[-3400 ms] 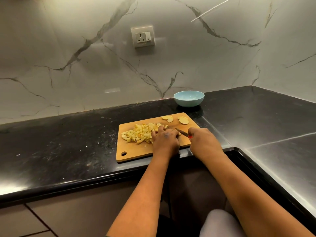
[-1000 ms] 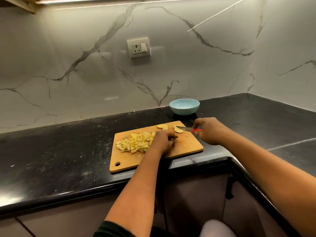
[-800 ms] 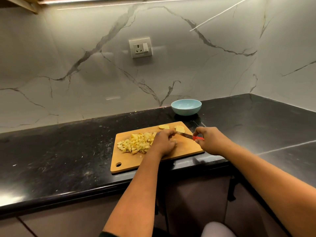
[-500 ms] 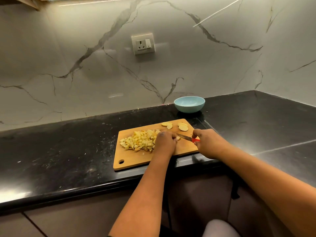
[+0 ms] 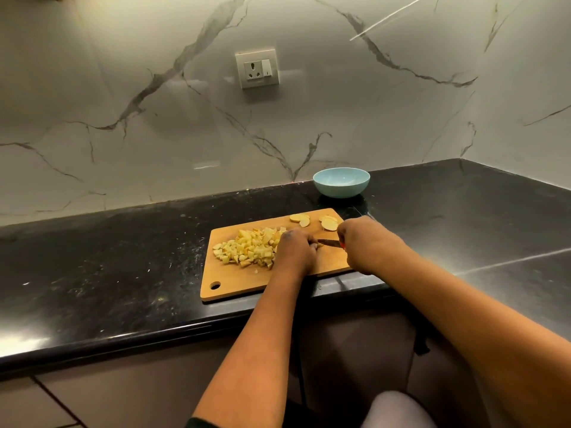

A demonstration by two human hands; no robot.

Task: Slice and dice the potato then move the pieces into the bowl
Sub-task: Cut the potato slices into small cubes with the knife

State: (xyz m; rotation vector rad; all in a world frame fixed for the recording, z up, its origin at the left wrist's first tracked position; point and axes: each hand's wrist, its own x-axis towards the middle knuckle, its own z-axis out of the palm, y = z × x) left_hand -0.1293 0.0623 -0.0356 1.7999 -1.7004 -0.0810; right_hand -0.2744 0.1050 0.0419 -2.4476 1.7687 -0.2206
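On the wooden cutting board [image 5: 244, 281] near the tabletop [image 5: 108, 267] edge, seen from my head camera, my left hand [image 5: 295, 250] sits curled over whatever potato piece I am cutting; its fingers hide the piece, so I cannot tell its shape or which way it lies. My right hand [image 5: 363, 245] grips the knife [image 5: 329, 242], whose blade points left toward my left hand, its long axis running roughly left to right across the board. The diced potato [image 5: 248, 247] is heaped just left of my left hand. A few uncut potato slices [image 5: 329, 223] lie flat at the board's far right. The blue bowl [image 5: 341, 182] stands beyond the board and looks empty. I judge the pieces light, firm and wet-slick, best scooped in cupped fingers rather than pinched, or slid off with the blade.
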